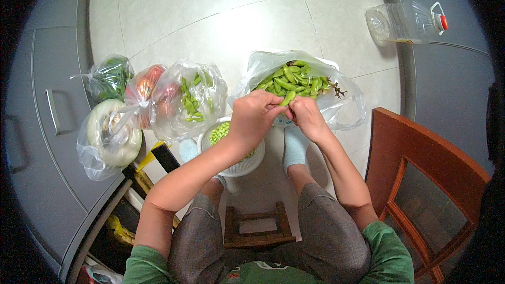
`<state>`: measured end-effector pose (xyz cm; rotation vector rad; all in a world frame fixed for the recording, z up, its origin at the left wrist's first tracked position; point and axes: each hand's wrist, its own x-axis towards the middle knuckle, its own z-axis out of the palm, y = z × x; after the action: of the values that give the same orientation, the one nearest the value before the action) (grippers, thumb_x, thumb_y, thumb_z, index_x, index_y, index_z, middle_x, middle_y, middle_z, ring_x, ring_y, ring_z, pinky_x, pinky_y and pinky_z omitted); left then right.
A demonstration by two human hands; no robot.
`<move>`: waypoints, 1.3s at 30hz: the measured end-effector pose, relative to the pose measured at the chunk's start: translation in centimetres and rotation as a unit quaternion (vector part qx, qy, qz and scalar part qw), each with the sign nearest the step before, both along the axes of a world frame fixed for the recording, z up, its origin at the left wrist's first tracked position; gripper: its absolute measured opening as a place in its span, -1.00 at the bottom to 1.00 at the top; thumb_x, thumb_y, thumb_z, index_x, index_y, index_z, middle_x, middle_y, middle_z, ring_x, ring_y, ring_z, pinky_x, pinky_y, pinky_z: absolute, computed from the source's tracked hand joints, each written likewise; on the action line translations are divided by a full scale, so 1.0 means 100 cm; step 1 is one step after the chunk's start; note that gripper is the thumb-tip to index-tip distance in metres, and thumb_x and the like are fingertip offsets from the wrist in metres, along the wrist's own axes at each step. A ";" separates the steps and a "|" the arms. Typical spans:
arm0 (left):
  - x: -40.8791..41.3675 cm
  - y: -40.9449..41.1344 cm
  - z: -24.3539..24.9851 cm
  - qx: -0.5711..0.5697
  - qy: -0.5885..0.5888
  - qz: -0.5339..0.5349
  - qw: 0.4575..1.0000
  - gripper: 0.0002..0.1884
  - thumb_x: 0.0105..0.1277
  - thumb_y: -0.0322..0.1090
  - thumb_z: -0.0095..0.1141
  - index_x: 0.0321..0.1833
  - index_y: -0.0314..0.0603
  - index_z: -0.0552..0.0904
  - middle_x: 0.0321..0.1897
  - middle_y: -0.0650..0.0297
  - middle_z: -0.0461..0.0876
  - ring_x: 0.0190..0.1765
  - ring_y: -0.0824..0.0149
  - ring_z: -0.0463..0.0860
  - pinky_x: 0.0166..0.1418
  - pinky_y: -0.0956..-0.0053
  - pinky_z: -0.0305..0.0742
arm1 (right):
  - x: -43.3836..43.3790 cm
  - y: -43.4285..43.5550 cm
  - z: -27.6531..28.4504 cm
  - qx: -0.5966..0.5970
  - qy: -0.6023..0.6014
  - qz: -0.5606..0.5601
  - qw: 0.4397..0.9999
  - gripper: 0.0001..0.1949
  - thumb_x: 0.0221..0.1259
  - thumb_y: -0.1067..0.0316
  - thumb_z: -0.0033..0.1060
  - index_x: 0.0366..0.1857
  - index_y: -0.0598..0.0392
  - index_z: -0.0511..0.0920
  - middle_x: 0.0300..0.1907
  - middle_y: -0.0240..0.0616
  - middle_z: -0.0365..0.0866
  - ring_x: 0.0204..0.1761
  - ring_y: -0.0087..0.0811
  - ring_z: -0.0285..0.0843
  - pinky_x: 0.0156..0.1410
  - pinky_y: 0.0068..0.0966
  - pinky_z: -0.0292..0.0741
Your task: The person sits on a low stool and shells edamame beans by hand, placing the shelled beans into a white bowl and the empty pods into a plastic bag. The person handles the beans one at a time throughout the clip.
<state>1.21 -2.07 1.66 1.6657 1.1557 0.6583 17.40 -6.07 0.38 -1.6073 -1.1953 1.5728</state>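
Between the fingertips of my left hand [256,112] and my right hand [307,116] is a green soybean pod [287,98]. Both hands touch it, at the near edge of an open clear plastic bag [349,102]. Many green pods [286,79] fill that bag, with a dark stem [336,88] at their right. Below my left forearm stands a white mesh basket [258,161] holding shelled green beans [219,133], partly hidden by the arm. Left of the basket, another clear bag [217,83] has pods on or in it.
At the left are a bag of leafy greens [112,77], a bag of red and orange produce [148,83], a bagged pale gourd [134,138] and a black phone [165,157]. A wooden chair [430,142] stands right. A large plastic bottle [406,21] lies at the upper right.
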 end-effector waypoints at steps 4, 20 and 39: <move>0.002 0.000 0.002 0.029 0.018 -0.008 0.999 -0.86 0.05 -0.48 0.32 -0.33 -0.36 0.69 -0.48 0.13 0.67 -0.46 0.42 0.66 -0.39 0.58 0.55 | -0.002 0.003 0.000 0.009 -0.044 0.001 0.999 -0.68 0.18 0.21 -0.30 -0.67 0.13 0.34 -0.69 -0.43 0.30 -0.62 -0.58 0.18 -0.50 -0.57 0.17; 0.002 0.008 -0.012 -0.333 -0.195 0.072 0.920 -0.87 0.24 -0.43 0.17 -0.30 -0.40 0.66 -0.49 0.23 0.65 -0.45 0.50 0.60 -0.39 0.64 0.52 | 0.003 0.000 0.008 -0.116 0.122 -0.071 0.983 -0.70 0.28 0.13 -0.14 -0.57 0.07 0.41 -0.64 -0.49 0.33 -0.60 -0.65 0.20 -0.51 -0.64 0.17; 0.006 -0.002 -0.006 0.099 0.005 -0.020 0.995 -0.93 0.12 -0.52 0.17 -0.33 -0.32 0.64 -0.44 0.07 0.58 -0.34 0.09 0.60 -0.26 0.31 0.50 | 0.013 0.009 0.007 0.001 -0.071 0.094 0.993 -0.84 0.20 0.35 0.08 -0.28 0.23 0.53 -0.48 -0.41 0.46 -0.38 -0.61 0.33 -0.27 -0.61 0.33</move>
<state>1.78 -2.24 1.08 1.8550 1.0895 0.7607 18.74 -5.12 1.06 -1.6694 -1.4625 1.5906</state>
